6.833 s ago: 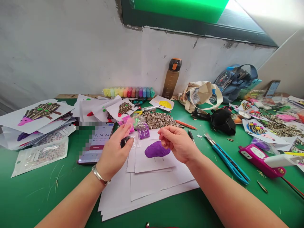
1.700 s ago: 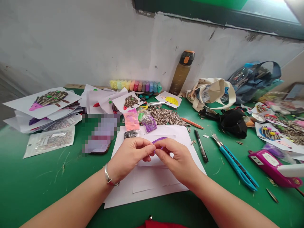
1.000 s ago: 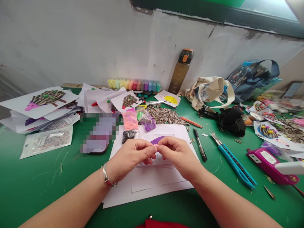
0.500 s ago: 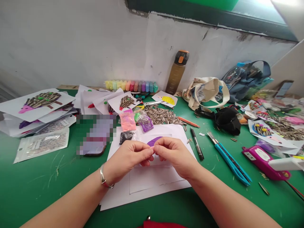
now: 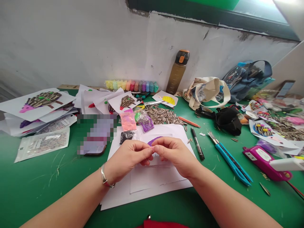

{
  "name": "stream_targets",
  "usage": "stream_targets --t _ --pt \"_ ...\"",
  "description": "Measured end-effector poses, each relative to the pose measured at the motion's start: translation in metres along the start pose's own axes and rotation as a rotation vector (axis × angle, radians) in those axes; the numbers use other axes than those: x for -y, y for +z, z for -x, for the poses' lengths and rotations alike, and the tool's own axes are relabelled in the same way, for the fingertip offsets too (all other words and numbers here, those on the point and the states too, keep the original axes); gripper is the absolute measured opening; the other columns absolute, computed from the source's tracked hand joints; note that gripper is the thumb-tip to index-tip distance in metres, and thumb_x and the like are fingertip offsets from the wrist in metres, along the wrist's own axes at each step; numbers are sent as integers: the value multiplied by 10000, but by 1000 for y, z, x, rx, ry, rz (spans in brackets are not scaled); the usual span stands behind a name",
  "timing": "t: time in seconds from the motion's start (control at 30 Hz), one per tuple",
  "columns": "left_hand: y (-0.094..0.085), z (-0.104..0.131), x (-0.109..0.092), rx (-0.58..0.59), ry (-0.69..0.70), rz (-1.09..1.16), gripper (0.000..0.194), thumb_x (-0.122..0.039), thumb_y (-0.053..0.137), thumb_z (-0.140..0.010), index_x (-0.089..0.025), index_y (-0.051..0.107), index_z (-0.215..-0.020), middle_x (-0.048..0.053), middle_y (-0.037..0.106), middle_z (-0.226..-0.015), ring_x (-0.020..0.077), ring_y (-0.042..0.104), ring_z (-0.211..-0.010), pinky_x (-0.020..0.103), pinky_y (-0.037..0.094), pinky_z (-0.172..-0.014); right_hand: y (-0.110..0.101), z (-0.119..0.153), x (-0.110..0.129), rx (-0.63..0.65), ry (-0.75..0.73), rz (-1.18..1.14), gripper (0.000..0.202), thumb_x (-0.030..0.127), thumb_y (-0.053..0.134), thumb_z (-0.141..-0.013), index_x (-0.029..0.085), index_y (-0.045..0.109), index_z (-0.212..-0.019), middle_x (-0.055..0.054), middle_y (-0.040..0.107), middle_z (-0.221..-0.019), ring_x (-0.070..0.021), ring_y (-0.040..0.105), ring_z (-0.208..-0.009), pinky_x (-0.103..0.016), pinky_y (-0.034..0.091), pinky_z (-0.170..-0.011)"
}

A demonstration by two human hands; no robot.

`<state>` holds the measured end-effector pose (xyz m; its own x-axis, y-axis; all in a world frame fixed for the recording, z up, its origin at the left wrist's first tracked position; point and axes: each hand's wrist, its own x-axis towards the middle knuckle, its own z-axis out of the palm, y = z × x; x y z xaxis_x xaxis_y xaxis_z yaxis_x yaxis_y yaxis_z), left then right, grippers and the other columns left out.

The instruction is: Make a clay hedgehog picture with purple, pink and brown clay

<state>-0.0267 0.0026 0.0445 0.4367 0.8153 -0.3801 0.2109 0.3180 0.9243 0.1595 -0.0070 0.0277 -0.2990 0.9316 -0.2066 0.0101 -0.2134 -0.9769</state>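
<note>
Between the pinched fingertips of my left hand (image 5: 133, 154) and my right hand (image 5: 174, 154) is a small bit of pink modelling clay (image 5: 152, 147). Both hands are closed on it and mostly cover it. They hover over white paper sheets (image 5: 144, 185) on the green table. A purple clay shape (image 5: 154, 140) on the paper shows partly behind my fingers. Beyond my hands lie an orange clay packet (image 5: 128, 119), a black clay packet (image 5: 126, 136) and a purple clay packet (image 5: 146, 123).
Sunflower seeds (image 5: 163, 115) are heaped behind the paper. To the right lie a black pen (image 5: 197, 144), a blue utility knife (image 5: 231, 161) and a magenta glue gun (image 5: 266, 163). A phone (image 5: 97, 136) and stacked hedgehog pictures (image 5: 40, 103) are left. A bottle (image 5: 177, 72) stands at the wall.
My right hand's fingers have shifted slightly around the pink clay, covering a little more of it. Both hands otherwise keep nearly the same place.
</note>
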Motion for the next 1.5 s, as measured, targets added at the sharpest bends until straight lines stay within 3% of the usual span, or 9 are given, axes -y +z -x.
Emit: stream_targets --t 0.13,0.33,0.57,0.8,1.0,1.2,1.43,1.5 --pt "-1 0 2 33 -40 -30 345 -489 679 -786 -148 734 -797 53 697 -789 154 617 -684 249 477 -648 0 1 -1 -14 -10 42 125 281 638 -811 177 658 -744 14 629 -726 -101 504 -642 -232 416 -597" --pt "-1 -1 4 23 -19 -27 302 -449 681 -793 -158 744 -845 42 682 -782 147 600 -693 245 479 -654 -1 1 0 -6 -5 76 129 278 634 -812 173 656 -740 17 621 -705 -98 498 -626 -229 409 -578" --pt "0 1 -2 -46 18 -31 314 -461 699 -766 -148 714 -750 15 642 -701 128 567 -632 241 485 -630 -1 1 -1 -14 4 13 274 409 694 -788 198 677 -963 -28 663 -924 -132 575 -755 -234 450 -613" --pt "-2 3 0 8 23 -45 324 -463 670 -809 -147 720 -761 25 656 -742 127 582 -670 233 482 -644 2 2 -1 -5 29 69 173 334 649 -813 166 649 -770 3 627 -730 -103 504 -638 -233 409 -581" --pt "-4 1 0 18 -22 -44 337 -479 690 -791 -150 728 -853 25 649 -771 132 584 -689 231 468 -635 1 2 -2 -1 49 92 175 330 666 -796 167 655 -733 22 581 -667 -91 461 -586 -226 364 -538" --pt "-3 1 -2 -68 13 -38 319 -461 716 -764 -144 703 -732 6 626 -680 113 546 -617 223 467 -607 -1 1 0 32 26 44 234 402 684 -802 195 715 -905 -23 674 -876 -128 543 -732 -237 431 -610" --pt "-9 1 2 27 -17 -89 361 -509 663 -799 -154 728 -808 44 693 -794 158 626 -697 248 505 -639 -1 -1 -2 -27 26 75 153 335 656 -826 192 697 -797 14 655 -757 -87 486 -607 -222 393 -557" --pt "-16 1 1 -29 5 -146 430 -568 603 -824 -156 728 -834 64 714 -850 183 655 -730 274 522 -658 -3 -1 -2 -40 25 112 163 347 656 -828 197 715 -802 10 670 -777 -95 496 -618 -231 400 -567"
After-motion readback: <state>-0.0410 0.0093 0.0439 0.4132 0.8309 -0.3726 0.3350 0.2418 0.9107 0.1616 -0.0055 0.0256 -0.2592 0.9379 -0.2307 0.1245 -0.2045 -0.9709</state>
